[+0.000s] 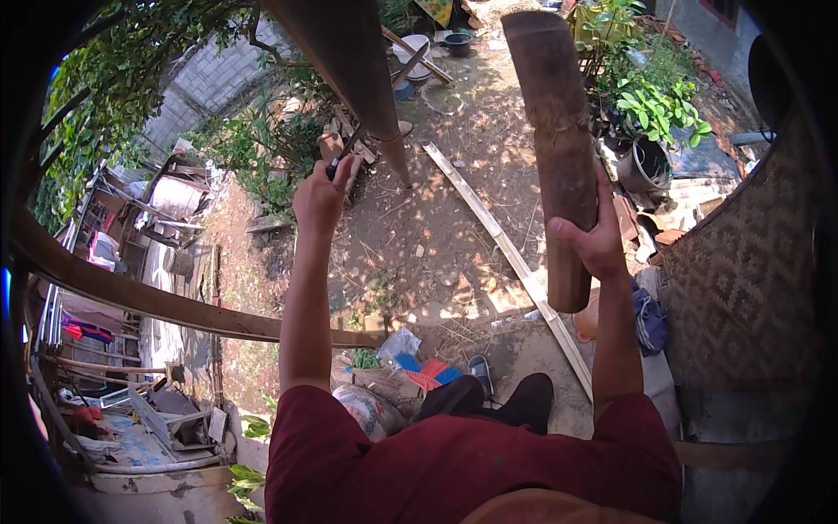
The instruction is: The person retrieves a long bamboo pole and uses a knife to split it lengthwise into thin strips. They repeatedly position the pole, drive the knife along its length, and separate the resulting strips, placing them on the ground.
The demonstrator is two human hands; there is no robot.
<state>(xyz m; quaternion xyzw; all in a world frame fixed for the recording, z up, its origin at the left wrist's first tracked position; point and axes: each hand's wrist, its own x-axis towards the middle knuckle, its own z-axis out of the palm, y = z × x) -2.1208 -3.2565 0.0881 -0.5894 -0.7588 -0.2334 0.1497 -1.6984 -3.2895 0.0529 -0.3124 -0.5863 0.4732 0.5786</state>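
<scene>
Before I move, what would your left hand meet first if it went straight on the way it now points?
Most likely the thick bamboo pole, which lies ahead of the left hand in the head view; depth is unclear, so the hand might pass beside it instead.

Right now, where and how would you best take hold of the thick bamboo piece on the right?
Probably grip the thick bamboo piece on the section nearest the body, short of its ringed node, coming from the right, as the right hand does: its long, rounded shape suits wrapping around the side.
</scene>
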